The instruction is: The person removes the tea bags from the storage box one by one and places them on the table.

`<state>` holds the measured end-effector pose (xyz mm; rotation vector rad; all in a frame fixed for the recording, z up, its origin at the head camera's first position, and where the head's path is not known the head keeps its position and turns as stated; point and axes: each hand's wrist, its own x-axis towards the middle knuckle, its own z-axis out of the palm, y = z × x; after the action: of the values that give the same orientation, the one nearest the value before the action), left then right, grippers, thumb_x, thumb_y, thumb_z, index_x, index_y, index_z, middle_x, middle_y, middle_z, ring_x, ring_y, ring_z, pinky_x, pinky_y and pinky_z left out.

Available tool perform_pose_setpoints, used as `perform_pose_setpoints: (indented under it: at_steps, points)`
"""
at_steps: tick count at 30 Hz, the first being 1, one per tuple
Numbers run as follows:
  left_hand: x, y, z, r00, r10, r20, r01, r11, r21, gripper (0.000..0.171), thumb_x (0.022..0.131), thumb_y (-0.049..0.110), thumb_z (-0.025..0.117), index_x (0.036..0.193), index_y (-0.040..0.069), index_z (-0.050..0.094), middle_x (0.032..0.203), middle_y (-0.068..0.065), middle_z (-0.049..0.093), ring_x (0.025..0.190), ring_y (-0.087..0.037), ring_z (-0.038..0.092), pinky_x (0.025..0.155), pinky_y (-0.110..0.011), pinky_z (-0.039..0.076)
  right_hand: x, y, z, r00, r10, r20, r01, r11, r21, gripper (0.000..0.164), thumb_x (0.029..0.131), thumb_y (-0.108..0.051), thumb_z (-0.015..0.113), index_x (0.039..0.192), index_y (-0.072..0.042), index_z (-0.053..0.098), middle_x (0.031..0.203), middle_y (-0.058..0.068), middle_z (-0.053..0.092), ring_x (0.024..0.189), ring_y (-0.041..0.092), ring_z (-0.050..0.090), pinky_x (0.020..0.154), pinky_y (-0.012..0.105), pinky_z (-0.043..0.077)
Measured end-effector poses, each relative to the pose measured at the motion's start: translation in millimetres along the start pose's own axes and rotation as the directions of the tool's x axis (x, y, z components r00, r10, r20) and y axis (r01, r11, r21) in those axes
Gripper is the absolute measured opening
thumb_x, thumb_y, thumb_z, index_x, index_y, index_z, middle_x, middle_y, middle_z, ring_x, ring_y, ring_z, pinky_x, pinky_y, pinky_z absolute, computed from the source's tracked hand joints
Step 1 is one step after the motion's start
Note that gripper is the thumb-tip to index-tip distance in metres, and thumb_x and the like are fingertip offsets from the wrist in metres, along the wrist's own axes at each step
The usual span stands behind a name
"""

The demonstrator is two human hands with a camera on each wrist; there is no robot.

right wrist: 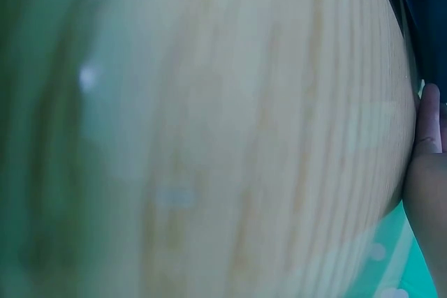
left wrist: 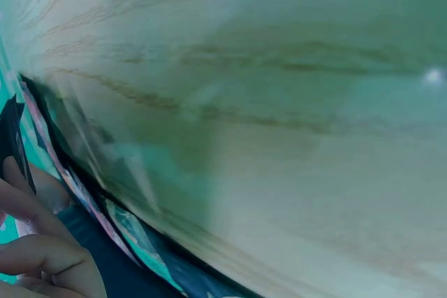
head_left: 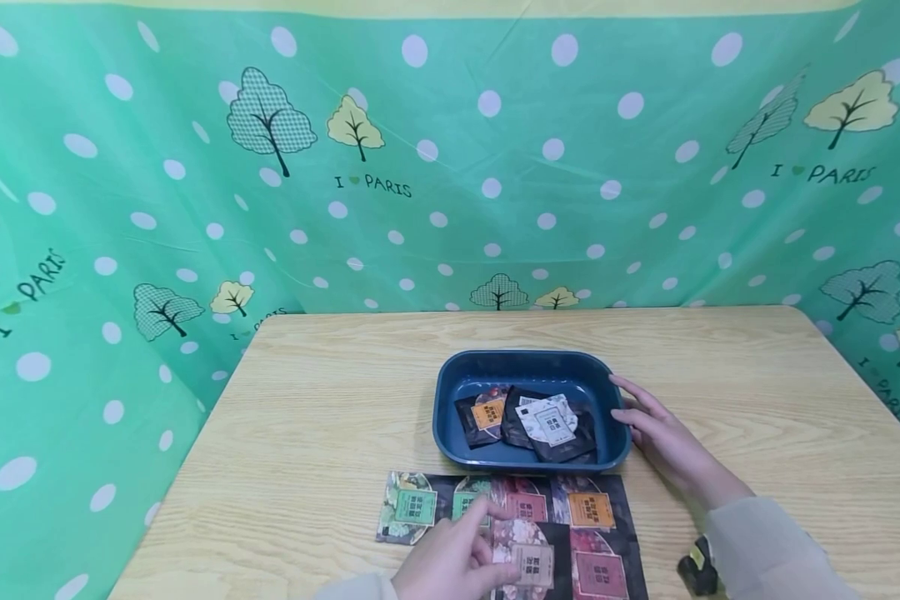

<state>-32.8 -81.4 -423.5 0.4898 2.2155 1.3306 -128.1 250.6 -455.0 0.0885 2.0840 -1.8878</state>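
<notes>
My left hand (head_left: 452,552) pinches a black sachet with a pale pink label (head_left: 534,565) between thumb and fingers, over other sachets laid on the table. In the left wrist view the dark edge of this sachet (left wrist: 14,137) rises from the fingers. Fairly straight fingers of my right hand (head_left: 667,446) touch the right side of a dark blue rectangular basin (head_left: 442,421). Inside the basin lie an orange-label sachet (head_left: 482,417) and a few overlapping ones, a white-fronted sachet (head_left: 549,421) on top.
In front of the basin lie several sachets side by side, among them a green-label sachet (head_left: 414,507), an orange-label sachet (head_left: 591,508) and a red-label sachet (head_left: 600,575). A small black object (head_left: 697,568) sits by the right sleeve. Behind the wooden table (head_left: 330,400) hangs a green curtain (head_left: 450,217).
</notes>
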Motion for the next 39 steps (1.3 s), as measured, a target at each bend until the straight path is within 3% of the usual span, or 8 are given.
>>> perform_pose_setpoints:
  at_steps: [9, 20, 25, 31, 36, 39]
  points:
    - [-1.8, -13.1, -1.4, 0.999, -0.052, -0.001, 0.052, 0.998, 0.023, 0.045, 0.085, 0.031, 0.076, 0.123, 0.021, 0.054, 0.065, 0.015, 0.063, 0.054, 0.0, 0.056, 0.058, -0.019, 0.046, -0.9, 0.0, -1.3, 1.0, 0.001, 0.018, -0.001, 1.0, 0.02, 0.065, 0.103, -0.031, 0.052, 0.158, -0.025, 0.019, 0.161, 0.024, 0.013, 0.147, 0.038, 0.021, 0.092, 0.008, 0.034]
    - [3.2, -14.7, -0.2, 0.986, -0.167, -0.005, 0.167, 0.978, 0.122, 0.043, 0.085, 0.033, 0.077, 0.121, 0.022, 0.056, 0.06, 0.011, 0.059, 0.05, -0.006, 0.056, 0.051, -0.022, 0.044, -0.3, 0.2, -0.6, 1.0, 0.001, 0.005, -0.001, 1.0, 0.001, 0.065, 0.102, -0.032, 0.052, 0.158, -0.025, 0.02, 0.16, 0.023, 0.019, 0.137, 0.022, 0.037, 0.094, 0.01, 0.036]
    - [5.0, -15.6, -0.4, 0.985, -0.174, -0.002, 0.172, 0.97, 0.171, 0.044, 0.085, 0.035, 0.077, 0.121, 0.02, 0.057, 0.059, 0.011, 0.059, 0.05, -0.005, 0.056, 0.051, -0.022, 0.043, -0.2, 0.9, -1.1, 1.0, 0.001, 0.006, -0.001, 1.0, 0.0, 0.065, 0.102, -0.031, 0.052, 0.158, -0.025, 0.02, 0.16, 0.022, 0.019, 0.124, 0.004, 0.044, 0.094, 0.01, 0.036]
    - [6.8, -16.3, 0.1, 0.986, -0.168, -0.013, 0.167, 0.961, 0.222, 0.044, 0.083, 0.037, 0.077, 0.118, 0.02, 0.057, 0.058, 0.012, 0.057, 0.049, -0.004, 0.054, 0.051, -0.023, 0.042, -0.6, 1.0, -1.1, 1.0, -0.002, 0.006, 0.002, 1.0, -0.001, 0.065, 0.102, -0.031, 0.053, 0.158, -0.025, 0.021, 0.161, 0.022, 0.018, 0.129, 0.009, 0.04, 0.094, 0.009, 0.036]
    - [9.0, -15.4, 0.4, 0.985, -0.17, -0.025, 0.171, 0.942, 0.287, 0.046, 0.081, 0.04, 0.077, 0.116, 0.018, 0.058, 0.056, 0.011, 0.055, 0.047, -0.006, 0.052, 0.05, -0.025, 0.04, -0.6, 1.0, -1.6, 1.0, -0.004, 0.007, 0.004, 1.0, -0.004, 0.064, 0.102, -0.031, 0.052, 0.158, -0.025, 0.021, 0.161, 0.022, 0.018, 0.121, -0.002, 0.045, 0.093, 0.009, 0.036]
    - [10.8, -14.5, 0.3, 0.983, -0.184, -0.023, 0.182, 0.932, 0.314, 0.047, 0.08, 0.041, 0.077, 0.116, 0.018, 0.058, 0.056, 0.01, 0.055, 0.046, -0.008, 0.052, 0.049, -0.026, 0.04, -0.3, 0.6, -1.3, 1.0, -0.006, 0.008, 0.006, 1.0, 0.001, 0.064, 0.102, -0.032, 0.052, 0.158, -0.025, 0.021, 0.161, 0.022, 0.017, 0.131, 0.009, 0.042, 0.093, 0.008, 0.036]
